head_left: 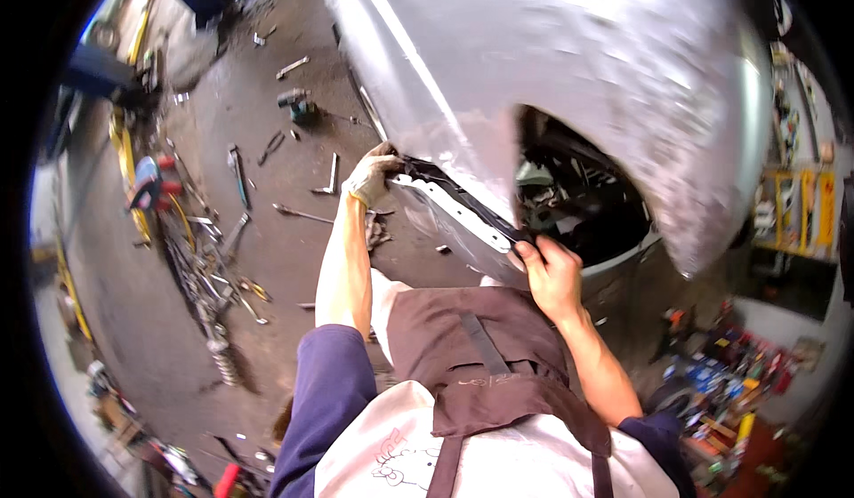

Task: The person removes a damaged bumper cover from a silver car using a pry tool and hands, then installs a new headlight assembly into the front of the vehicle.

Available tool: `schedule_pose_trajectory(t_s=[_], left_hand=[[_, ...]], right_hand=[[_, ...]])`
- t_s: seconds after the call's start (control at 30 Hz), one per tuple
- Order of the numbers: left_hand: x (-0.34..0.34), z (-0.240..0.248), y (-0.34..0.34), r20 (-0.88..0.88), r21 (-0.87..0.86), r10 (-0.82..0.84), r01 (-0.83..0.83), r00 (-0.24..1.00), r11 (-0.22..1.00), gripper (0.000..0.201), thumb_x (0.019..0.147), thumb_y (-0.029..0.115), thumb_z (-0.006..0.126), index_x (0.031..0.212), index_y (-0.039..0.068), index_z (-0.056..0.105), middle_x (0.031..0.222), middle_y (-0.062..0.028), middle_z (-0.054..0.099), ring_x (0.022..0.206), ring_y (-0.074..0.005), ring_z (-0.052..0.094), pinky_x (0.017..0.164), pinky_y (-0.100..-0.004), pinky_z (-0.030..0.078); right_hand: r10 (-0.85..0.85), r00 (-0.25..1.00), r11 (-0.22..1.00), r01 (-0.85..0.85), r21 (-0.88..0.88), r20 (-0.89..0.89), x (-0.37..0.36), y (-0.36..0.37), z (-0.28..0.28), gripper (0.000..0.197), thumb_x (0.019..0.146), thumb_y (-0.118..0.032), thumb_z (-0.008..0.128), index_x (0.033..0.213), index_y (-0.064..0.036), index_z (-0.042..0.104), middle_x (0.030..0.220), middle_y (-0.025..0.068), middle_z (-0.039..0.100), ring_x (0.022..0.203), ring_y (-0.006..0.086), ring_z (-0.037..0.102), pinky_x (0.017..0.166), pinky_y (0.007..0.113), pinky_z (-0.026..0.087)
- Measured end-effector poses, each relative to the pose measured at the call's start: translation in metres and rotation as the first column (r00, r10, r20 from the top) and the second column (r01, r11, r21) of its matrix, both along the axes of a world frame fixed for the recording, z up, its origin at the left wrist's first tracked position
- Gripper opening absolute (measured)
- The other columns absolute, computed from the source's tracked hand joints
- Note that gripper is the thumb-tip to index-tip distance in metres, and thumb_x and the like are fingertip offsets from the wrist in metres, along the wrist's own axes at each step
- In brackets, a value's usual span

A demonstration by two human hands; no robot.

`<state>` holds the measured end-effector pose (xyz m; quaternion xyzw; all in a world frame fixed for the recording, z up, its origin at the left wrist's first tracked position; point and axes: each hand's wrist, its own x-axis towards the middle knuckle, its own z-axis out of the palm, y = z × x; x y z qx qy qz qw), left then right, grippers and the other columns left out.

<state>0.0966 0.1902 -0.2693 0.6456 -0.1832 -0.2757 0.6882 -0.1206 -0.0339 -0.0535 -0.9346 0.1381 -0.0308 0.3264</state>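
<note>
Slanting along the lower edge of a silver car body (463,62), a black-and-white perforated strip (455,207) lies between the person's two hands, its right end near a dark, curved opening (592,200) in the bodywork. The gloved left grip (372,176) is closed, fingers bent over the strip's upper-left end, while the bare right grip (553,274) pinches the lower-right end between thumb and fingers. On the grimy floor (294,191) to the left lie a cordless drill (300,107) and black-handled pliers (271,147), well apart from the strip.
</note>
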Motion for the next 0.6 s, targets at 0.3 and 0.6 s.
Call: schedule_pose_trajectory(t_s=[0.3,0.6], left_hand=[[-0.019,0.019,-0.007,-0.372,-0.458,-0.09,-0.098,0.924,0.883,0.064,0.073,0.012,0.056,0.132,-0.006,0.04,0.119,-0.0107,0.055,0.104,-0.0159,0.051,0.091,-0.0256,0.04],[-0.017,-0.008,-0.023,-0.149,-0.657,-0.139,0.007,0.979,0.754,0.055,0.07,0.008,0.054,0.123,-0.003,0.048,0.103,-0.0061,0.057,0.092,-0.0141,0.05,0.083,-0.0257,0.041]], right_hand=[[0.472,0.882,0.716,-0.373,-0.59,0.015,0.051,0.088,0.02,0.026,0.077,0.0,0.06,0.102,0.0073,0.059,0.095,0.0204,0.06,0.087,0.0363,0.057,0.079,0.041,0.046],[0.079,0.956,0.394,-0.291,-0.872,-0.283,0.088,0.132,-0.058,0.034,0.087,-0.03,0.06,0.11,-0.0041,0.059,0.09,0.0135,0.061,0.081,0.0318,0.059,0.069,0.042,0.045]])
